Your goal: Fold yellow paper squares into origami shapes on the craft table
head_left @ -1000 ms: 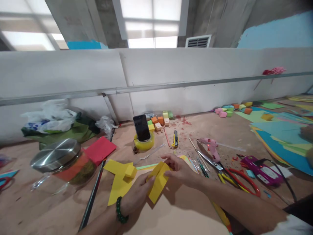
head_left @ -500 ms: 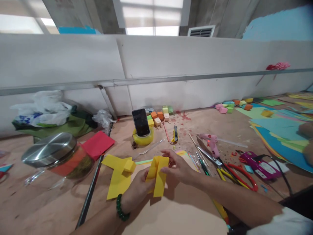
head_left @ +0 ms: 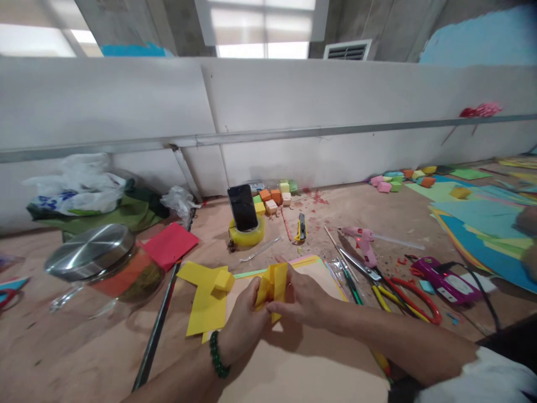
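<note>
A folded piece of yellow paper (head_left: 273,285) is held up between both hands above a stack of pale paper sheets (head_left: 302,366). My left hand (head_left: 247,313), with a green bead bracelet at the wrist, grips its left side. From the right, my right hand (head_left: 304,299) presses its thumb and fingers against the paper's other side. Just left of my hands, yellow paper strips (head_left: 207,308) lie partly over the stack, with a small yellow paper cube (head_left: 224,280) on top. My hands hide the lower part of the folded piece.
A phone (head_left: 242,207) leans in a tape roll (head_left: 247,235), near small paper cubes (head_left: 274,196). To the right lie a utility knife (head_left: 301,226), a pink glue gun (head_left: 364,246), scissors (head_left: 361,266) and a purple device (head_left: 447,282). Left stands a lidded glass jar (head_left: 121,277). Another person's hand (head_left: 529,224) shows far right.
The yellow paper has been turned and its hanging flap folded up between my hands. My right hand has come down and closer to my left.
</note>
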Available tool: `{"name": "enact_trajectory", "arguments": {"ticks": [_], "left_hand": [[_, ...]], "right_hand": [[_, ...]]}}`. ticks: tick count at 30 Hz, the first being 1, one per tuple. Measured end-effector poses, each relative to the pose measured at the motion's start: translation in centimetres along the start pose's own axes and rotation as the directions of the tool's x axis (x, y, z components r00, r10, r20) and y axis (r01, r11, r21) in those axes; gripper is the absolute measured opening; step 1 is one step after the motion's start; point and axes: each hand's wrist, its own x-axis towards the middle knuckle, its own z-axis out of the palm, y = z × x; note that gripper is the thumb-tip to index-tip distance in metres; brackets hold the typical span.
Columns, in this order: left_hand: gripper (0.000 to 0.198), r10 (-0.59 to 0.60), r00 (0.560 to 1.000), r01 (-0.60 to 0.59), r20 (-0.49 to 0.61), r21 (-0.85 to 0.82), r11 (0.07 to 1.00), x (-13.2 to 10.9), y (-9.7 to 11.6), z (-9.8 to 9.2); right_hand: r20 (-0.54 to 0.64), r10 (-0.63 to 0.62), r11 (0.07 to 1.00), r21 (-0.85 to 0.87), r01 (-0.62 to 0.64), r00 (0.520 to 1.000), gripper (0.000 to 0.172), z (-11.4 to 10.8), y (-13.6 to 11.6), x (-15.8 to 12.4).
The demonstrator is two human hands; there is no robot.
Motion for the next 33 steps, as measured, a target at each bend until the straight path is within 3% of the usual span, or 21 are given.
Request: {"name": "enact_trajectory", "arguments": {"ticks": [4,7,11,13,15,16,17,19,21,23,28,33], "left_hand": [[0.042,-0.044,0.995,0.057,0.09,-0.156,0.986,0.1,0.5,-0.1],[0.044,-0.035,0.993,0.051,0.113,-0.143,0.988,0.1,0.8,0.0],[0.044,-0.047,0.983,0.066,0.178,-0.103,0.992,0.4,0.3,-0.6],[0.044,-0.048,0.988,0.056,0.145,-0.048,0.997,0.4,-0.1,-1.3],[0.041,0.092,0.995,-0.084,-0.041,0.156,0.984,0.1,-0.3,-1.7],[0.037,0.218,0.97,-0.173,-0.105,0.329,0.928,-0.3,-0.2,-1.7],[0.034,0.35,0.935,-0.284,-0.055,0.472,0.834,-0.7,-0.2,-1.5],[0.033,0.483,0.843,-0.517,0.235,0.597,0.613,-1.8,0.1,-0.8],[0.035,0.405,0.773,-0.634,0.489,0.626,0.455,-2.6,0.3,0.1],[0.032,0.289,0.751,-0.659,0.594,0.646,0.386,-3.1,0.4,0.8],[0.023,0.154,0.78,-0.613,0.607,0.691,0.382,-3.0,0.4,1.1],[0.038,0.022,0.787,-0.561,0.616,0.701,0.439,-2.6,1.1,1.0]], "right_hand": [[0.003,-0.017,0.993,0.121,0.016,1.0,0.071,0.0,0.6,0.4],[-0.064,-0.032,0.988,0.151,0.041,0.997,0.076,-0.2,0.7,0.8],[-0.062,0.025,0.965,0.263,-0.008,0.998,0.052,-1.2,0.7,1.4],[0.003,0.088,0.973,0.214,-0.087,0.996,0.04,-2.0,0.8,1.8],[0.091,0.193,0.976,0.088,-0.201,0.977,0.035,-2.8,1.0,2.0],[0.111,0.234,0.972,0.008,-0.236,0.966,0.034,-3.1,1.0,2.0],[0.119,0.258,0.965,-0.075,-0.25,0.959,0.035,-3.3,1.1,2.0],[0.115,0.258,0.944,-0.243,-0.224,0.959,0.037,-3.7,1.0,1.8],[0.129,0.244,0.906,-0.383,-0.178,0.961,0.045,-4.1,0.6,1.5],[0.144,0.215,0.871,-0.476,-0.123,0.966,0.06,-4.5,0.2,1.3],[0.237,0.135,0.85,-0.526,0.011,0.962,0.079,-5.1,0.2,1.2],[0.307,0.143,0.901,-0.433,0.004,0.941,0.075,-5.4,1.1,2.5]]}}
